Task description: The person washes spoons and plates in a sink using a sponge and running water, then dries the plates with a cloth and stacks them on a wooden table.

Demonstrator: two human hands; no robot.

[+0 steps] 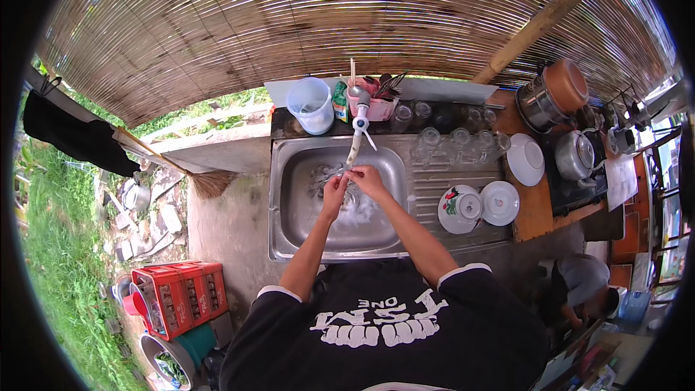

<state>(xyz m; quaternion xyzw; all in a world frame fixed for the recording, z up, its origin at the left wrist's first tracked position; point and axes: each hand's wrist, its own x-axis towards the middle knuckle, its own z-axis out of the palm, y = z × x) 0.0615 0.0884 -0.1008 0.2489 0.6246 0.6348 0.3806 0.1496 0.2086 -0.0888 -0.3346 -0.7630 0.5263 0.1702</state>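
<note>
My left hand [334, 191] and my right hand [367, 181] meet at the fingertips, just below the end of the pale spout hose [353, 153] of a white tap [360, 119]. Whether a small thing is pinched between them is too small to make out. Beneath them is a stainless steel sink basin [304, 217]. Metal cutlery [320, 178] lies in it towards the back left, partly behind my left hand. White suds [361, 216] spread over the basin floor below my wrists.
Upturned glass mugs [460, 141] and two bowls [460, 209] stand on the ridged drainboard. Behind the sink are a plastic bucket [310, 106] and a pink utensil basket [380, 107]. A kettle [574, 157] sits right; a person [583, 279] crouches behind. Red crates [184, 298] stand left.
</note>
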